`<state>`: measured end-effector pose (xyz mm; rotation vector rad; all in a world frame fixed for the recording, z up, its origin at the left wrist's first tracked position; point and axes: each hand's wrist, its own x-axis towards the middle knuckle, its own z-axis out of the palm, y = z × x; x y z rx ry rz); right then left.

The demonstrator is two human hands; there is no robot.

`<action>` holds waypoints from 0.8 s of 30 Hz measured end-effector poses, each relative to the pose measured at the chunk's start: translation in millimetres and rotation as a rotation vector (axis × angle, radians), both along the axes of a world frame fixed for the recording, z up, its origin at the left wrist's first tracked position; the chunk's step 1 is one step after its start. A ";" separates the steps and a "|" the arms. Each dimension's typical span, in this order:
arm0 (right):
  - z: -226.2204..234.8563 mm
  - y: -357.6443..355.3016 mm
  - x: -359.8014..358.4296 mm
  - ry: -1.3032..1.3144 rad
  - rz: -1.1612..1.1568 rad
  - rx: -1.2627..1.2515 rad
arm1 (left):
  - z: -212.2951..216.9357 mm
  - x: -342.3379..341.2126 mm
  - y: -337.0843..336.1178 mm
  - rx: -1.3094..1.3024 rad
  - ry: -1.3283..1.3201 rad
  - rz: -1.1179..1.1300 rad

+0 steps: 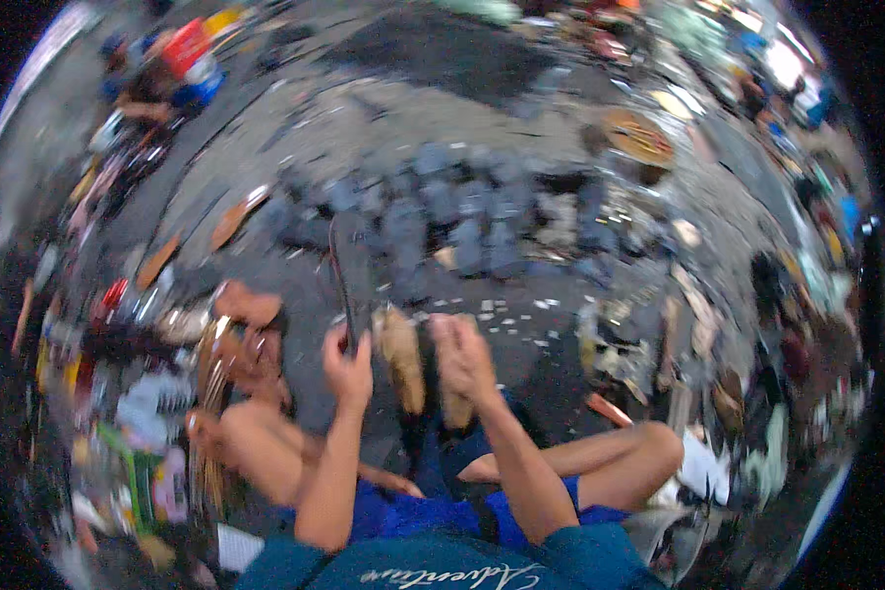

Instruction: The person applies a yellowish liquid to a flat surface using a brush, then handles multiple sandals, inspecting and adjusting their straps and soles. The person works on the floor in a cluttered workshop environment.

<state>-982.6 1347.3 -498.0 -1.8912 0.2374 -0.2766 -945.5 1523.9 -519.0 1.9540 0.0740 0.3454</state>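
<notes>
My left hand [349,369] is closed round the lower end of a long, dark, sole-shaped piece [350,270]. The piece stands nearly upright, pointing away from me. To its right is a tan, shoe-shaped form [399,359]. A second tan, shoe-shaped form [455,408] lies beside it, partly covered by my right hand [464,359]. The fingers of my right hand look pressed together, and blur hides what they hold. Between my bent legs, both tan forms point away from me.
Ahead lie rows of dark blue-grey pieces [472,221]. Small white scraps [501,320] are scattered nearer. A brown sole-shaped piece [231,224] lies left; a round orange-brown container [639,138] stands far right. Clutter lines both sides. Another person [143,93] is at the far left.
</notes>
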 end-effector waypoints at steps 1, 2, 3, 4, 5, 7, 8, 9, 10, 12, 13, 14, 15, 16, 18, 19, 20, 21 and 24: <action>-16.8 -7.4 1.1 0.037 -0.018 -0.285 | 23.5 -36.2 -14.7 0.141 -0.018 -0.121; -37.3 -10.1 3.9 0.066 -0.033 -0.541 | 55.9 -70.2 -25.4 0.229 0.004 -0.280; -45.8 -1.7 4.8 0.076 -0.061 -0.636 | 60.8 -93.3 -18.2 0.454 -0.073 -0.460; -57.3 0.5 1.5 0.102 -0.103 -0.735 | 84.1 -106.3 -16.8 0.419 -0.078 -0.550; -62.4 3.5 -9.3 0.046 0.002 -0.484 | 99.3 -114.5 -9.8 0.398 -0.077 -0.620; -37.5 6.4 -32.6 0.074 0.333 0.001 | 84.1 -110.4 16.9 -0.235 0.152 -0.245; -11.2 2.0 -49.9 0.206 0.522 0.227 | 101.5 -107.1 16.3 -0.359 0.159 -0.289; 43.3 -0.8 -73.1 0.458 0.749 0.479 | 117.4 -105.0 16.5 -0.484 0.174 -0.319; 62.6 1.1 -95.2 0.432 0.762 0.521 | 105.1 -107.8 25.0 -0.272 0.256 -0.280; 80.4 12.8 -119.9 0.247 0.618 0.425 | 69.1 -111.6 63.3 0.171 0.366 -0.148; 87.8 14.9 -130.3 0.111 0.440 0.288 | 76.6 -117.2 62.6 -0.015 0.418 -0.211; 94.0 17.6 -135.6 -0.039 0.278 0.166 | 95.6 -130.5 65.4 -0.189 0.456 -0.257; 104.7 15.4 -139.3 -0.103 0.367 0.168 | 132.0 -145.0 50.7 -0.272 0.403 -0.381; 121.5 6.0 -144.1 -0.146 0.438 0.164 | 167.2 -158.6 33.2 -0.380 0.371 -0.524; 138.7 1.9 -153.9 -0.083 0.686 0.230 | 150.7 -173.1 60.0 -0.348 0.403 -0.788; 141.6 -1.7 -158.7 -0.068 0.743 0.188 | 141.1 -183.0 73.6 -0.333 0.426 -0.910; 140.3 -0.9 -163.9 -0.045 0.805 0.176 | 148.2 -187.6 76.5 -0.256 0.402 -0.881; 140.6 -1.7 -170.1 -0.008 0.871 0.175 | 162.7 -185.7 67.4 -0.184 0.399 -0.850; 157.3 -15.7 -171.5 -0.063 0.901 0.036 | 172.8 -185.9 54.0 0.016 0.359 -0.829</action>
